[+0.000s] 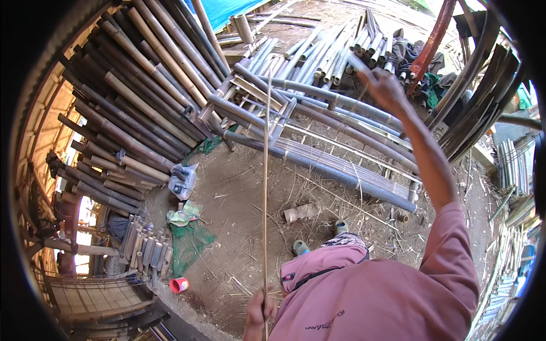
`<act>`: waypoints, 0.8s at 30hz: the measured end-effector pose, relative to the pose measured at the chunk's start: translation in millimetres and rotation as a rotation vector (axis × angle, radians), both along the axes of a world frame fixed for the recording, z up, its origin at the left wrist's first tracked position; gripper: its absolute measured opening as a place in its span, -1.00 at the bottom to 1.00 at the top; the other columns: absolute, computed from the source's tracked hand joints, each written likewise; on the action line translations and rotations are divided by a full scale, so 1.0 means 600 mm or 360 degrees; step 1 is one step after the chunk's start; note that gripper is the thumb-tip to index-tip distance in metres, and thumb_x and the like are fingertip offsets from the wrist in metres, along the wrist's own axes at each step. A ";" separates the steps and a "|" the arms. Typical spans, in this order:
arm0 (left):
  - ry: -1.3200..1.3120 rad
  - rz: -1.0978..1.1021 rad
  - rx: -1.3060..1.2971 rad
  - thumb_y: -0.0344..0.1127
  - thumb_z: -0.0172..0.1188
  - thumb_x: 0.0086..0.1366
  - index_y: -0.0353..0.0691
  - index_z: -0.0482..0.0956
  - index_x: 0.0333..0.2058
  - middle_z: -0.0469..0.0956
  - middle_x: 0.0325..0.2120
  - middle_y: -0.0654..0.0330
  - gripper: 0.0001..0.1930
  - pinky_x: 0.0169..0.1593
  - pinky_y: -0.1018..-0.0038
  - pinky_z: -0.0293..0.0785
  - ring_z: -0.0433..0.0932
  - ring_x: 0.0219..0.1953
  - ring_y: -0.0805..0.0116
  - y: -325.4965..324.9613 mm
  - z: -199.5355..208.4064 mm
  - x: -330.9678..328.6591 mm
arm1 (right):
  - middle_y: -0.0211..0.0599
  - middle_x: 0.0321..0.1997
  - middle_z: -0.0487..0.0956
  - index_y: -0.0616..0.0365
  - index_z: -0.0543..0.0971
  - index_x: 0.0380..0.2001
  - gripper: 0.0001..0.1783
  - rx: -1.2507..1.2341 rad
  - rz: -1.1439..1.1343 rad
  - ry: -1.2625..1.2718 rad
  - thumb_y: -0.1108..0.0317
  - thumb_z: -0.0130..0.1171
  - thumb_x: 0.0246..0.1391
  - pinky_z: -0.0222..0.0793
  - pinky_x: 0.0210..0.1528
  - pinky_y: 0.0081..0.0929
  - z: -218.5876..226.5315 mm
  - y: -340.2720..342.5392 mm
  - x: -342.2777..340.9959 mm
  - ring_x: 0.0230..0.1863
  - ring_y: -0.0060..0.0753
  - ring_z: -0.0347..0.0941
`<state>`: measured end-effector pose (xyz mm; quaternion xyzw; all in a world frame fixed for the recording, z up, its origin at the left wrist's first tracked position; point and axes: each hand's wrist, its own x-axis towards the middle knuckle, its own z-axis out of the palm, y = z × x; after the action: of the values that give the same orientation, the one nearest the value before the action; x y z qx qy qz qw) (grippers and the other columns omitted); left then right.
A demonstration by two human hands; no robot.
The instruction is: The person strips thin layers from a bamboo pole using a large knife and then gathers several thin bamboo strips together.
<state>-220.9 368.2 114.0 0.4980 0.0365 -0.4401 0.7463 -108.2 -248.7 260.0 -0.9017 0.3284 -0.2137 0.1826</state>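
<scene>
My left hand (260,307), low in the head view, is closed around the lower part of a long, thin bamboo strip (265,199). The strip stands nearly upright in the picture, its top end crossing in front of a bamboo bench frame (341,166). Raised out to the far right, my right hand (385,90) is closed on a knife whose pale blade (357,62) points up and left, smeared by motion. The knife's handle is hidden in my fist. Blade and strip are well apart.
Dark bamboo poles (136,128) lean in a thick stack at the left. More cut poles (307,59) lie behind the bench. On the dirt floor are a red bucket (178,285), green netting (190,244), a plastic bag (182,181) and scattered slivers. Dark split strips (483,108) stand at right.
</scene>
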 end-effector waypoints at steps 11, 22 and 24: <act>0.0475 -0.0040 -0.0693 -0.09 -0.30 0.50 0.06 0.31 0.14 0.06 -0.78 0.48 -0.66 -0.75 0.73 0.01 0.04 -0.82 0.69 -0.288 0.079 0.216 | -0.24 -0.54 0.51 0.07 0.43 -0.38 -0.42 -0.0007 0.1162 -0.0007 -0.30 0.09 0.05 0.34 -0.52 -0.18 -0.156 0.411 -0.050 -0.55 -0.15 0.48; 0.0243 -0.0249 -0.0499 0.01 -0.27 0.48 0.01 0.17 0.26 0.03 -0.80 0.49 -0.54 -0.75 0.70 -0.01 0.00 -0.83 0.68 -0.227 0.088 0.122 | -0.30 -0.65 0.47 0.02 0.47 -0.33 -0.34 -0.0011 0.0745 0.0221 -0.42 -0.05 0.06 0.18 -0.65 -0.24 -0.156 0.289 -0.006 -0.69 -0.34 0.33; 0.0211 -0.0223 -0.0467 -0.05 -0.28 0.49 -0.05 0.16 0.29 0.02 -0.78 0.47 -0.53 -0.71 0.71 0.00 0.00 -0.81 0.67 -0.201 0.093 0.110 | -0.28 -0.64 0.50 -0.01 0.48 -0.32 -0.35 -0.0014 0.0755 0.0352 -0.42 0.01 0.01 0.20 -0.62 -0.18 -0.161 0.300 -0.011 -0.69 -0.27 0.37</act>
<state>-154.7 247.6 169.6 0.3550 -0.0137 -0.5235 0.7744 -114.9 -68.6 163.1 -0.9722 0.1248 -0.0666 0.1866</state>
